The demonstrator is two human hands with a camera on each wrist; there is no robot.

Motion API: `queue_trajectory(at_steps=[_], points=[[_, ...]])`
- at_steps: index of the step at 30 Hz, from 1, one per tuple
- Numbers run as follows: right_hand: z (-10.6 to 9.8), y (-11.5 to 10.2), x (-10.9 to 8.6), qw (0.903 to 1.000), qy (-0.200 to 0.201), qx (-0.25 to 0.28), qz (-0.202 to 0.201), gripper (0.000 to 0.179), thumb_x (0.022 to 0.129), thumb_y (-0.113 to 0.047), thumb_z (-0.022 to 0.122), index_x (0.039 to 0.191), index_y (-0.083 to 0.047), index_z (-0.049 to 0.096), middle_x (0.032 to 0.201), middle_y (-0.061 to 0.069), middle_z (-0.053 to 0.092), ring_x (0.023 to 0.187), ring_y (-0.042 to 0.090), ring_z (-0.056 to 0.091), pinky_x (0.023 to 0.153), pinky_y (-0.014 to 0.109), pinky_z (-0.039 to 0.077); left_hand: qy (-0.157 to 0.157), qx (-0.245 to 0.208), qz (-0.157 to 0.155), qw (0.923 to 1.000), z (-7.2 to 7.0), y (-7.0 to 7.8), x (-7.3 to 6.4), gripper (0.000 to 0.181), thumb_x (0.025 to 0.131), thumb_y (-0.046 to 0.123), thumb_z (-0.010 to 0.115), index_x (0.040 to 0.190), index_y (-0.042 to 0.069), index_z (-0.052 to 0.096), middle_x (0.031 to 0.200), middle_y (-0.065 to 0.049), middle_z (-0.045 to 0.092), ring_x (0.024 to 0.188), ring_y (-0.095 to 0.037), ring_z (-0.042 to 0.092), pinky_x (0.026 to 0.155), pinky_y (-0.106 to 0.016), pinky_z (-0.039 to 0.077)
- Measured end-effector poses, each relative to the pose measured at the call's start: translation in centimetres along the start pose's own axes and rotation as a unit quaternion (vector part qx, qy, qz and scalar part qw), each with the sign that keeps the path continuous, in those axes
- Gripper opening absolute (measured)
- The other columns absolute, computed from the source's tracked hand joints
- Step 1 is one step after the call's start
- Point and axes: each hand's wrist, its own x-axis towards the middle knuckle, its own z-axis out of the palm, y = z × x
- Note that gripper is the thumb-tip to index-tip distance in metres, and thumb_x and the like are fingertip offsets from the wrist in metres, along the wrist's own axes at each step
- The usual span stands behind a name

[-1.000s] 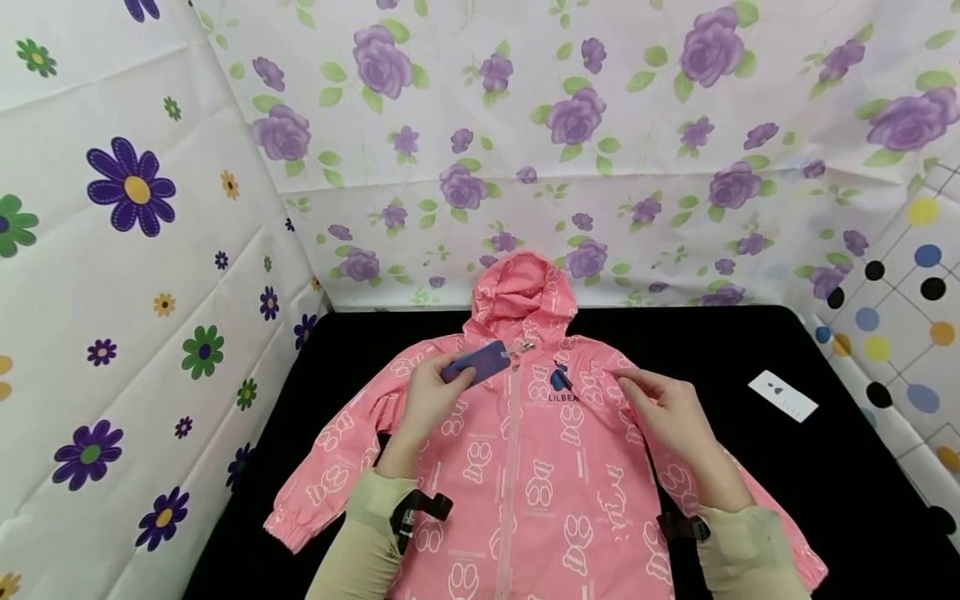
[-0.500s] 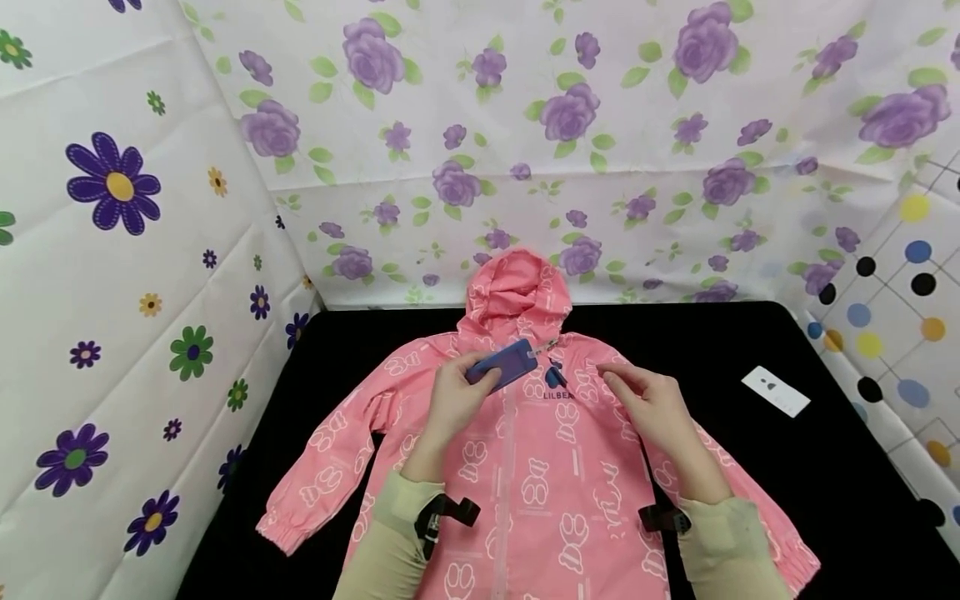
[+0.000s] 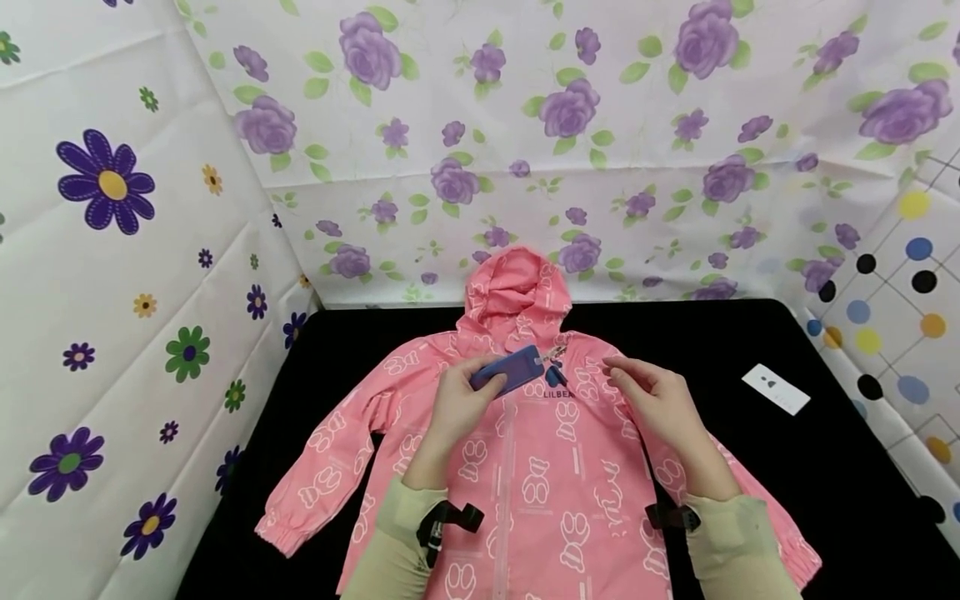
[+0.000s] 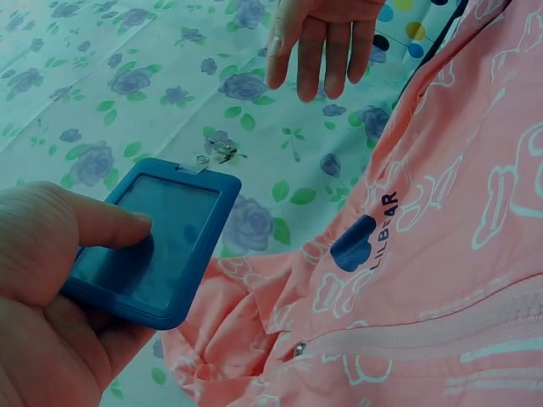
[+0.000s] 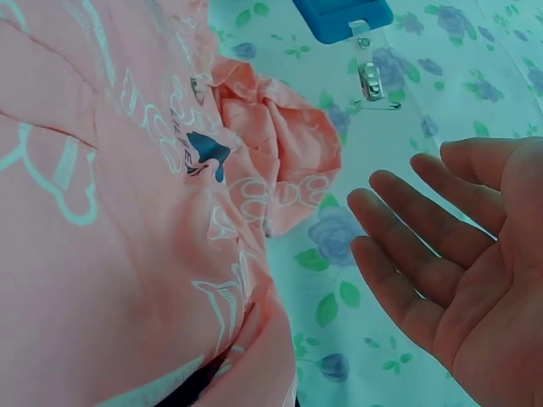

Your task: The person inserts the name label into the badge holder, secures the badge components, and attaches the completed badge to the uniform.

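One hand (image 3: 459,402), the left, pinches a blue badge holder (image 3: 515,370) with metal clip (image 5: 371,80) and pin (image 5: 377,106) at its end; the right hand (image 3: 663,408), fingers loosely extended, holds nothing. Beneath, the pink jacket (image 3: 551,475) lies front-up on the black surface (image 3: 712,350). Swinging unsupported, the pin could prick the right hand or snag the jacket.

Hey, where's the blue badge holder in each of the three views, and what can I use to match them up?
Head: badge holder slightly right of and below centre, held in the left hand.
Left wrist: left of centre, under the thumb.
Right wrist: at the top edge, right of centre, partly cut off.
Shared landmark: the dark blue logo on the pink jacket.
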Motion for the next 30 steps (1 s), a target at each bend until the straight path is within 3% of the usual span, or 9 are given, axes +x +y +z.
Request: queue_trajectory(at_steps=[9, 13, 22, 30], points=[[0.3, -0.5, 0.4, 0.9955, -0.037, 0.083, 0.026, 0.035, 0.101, -0.022, 0.061, 0.133, -0.009, 0.063, 0.125, 0.010, 0.067, 0.109, 0.031, 0.066, 0.086, 0.013, 0.050, -0.038, 0.014, -0.011, 0.9991, -0.3, 0.2, -0.1, 0.024, 0.086, 0.011, 0.078, 0.109, 0.020, 0.077, 0.097, 0.002, 0.075, 0.080, -0.013, 0.067, 0.071, -0.026, 0.056], [0.9, -0.2, 0.7, 0.9919, -0.049, 0.113, 0.031, 0.038, 0.098, -0.020, 0.066, 0.133, -0.009, 0.063, 0.127, 0.011, 0.066, 0.113, 0.028, 0.065, 0.087, 0.015, 0.051, -0.059, 0.016, -0.010, 0.9981, -0.5, 0.2, -0.1, 0.026, 0.087, 0.012, 0.077, 0.111, 0.021, 0.077, 0.096, 0.001, 0.075, 0.079, -0.013, 0.068, 0.070, -0.027, 0.057], [1.6, -0.4, 1.7, 0.9906, -0.059, 0.118, 0.035, 0.041, 0.095, -0.024, 0.070, 0.134, -0.014, 0.062, 0.123, 0.008, 0.068, 0.109, 0.021, 0.066, 0.087, 0.019, 0.054, -0.073, 0.019, -0.021, 0.9969, -0.6, 0.3, 0.0, 0.026, 0.087, 0.015, 0.078, 0.112, 0.022, 0.076, 0.096, 0.001, 0.074, 0.081, -0.012, 0.068, 0.073, -0.027, 0.058], [2.4, -0.5, 1.7, 0.9829, -0.085, 0.155, 0.052, 0.052, 0.088, -0.014, 0.077, 0.137, -0.009, 0.059, 0.122, 0.015, 0.068, 0.106, 0.027, 0.068, 0.085, 0.023, 0.056, -0.121, 0.011, -0.026, 0.9923, -0.4, 0.4, -0.3, 0.025, 0.091, 0.015, 0.074, 0.116, 0.018, 0.074, 0.104, -0.002, 0.073, 0.086, -0.014, 0.069, 0.077, -0.029, 0.059]])
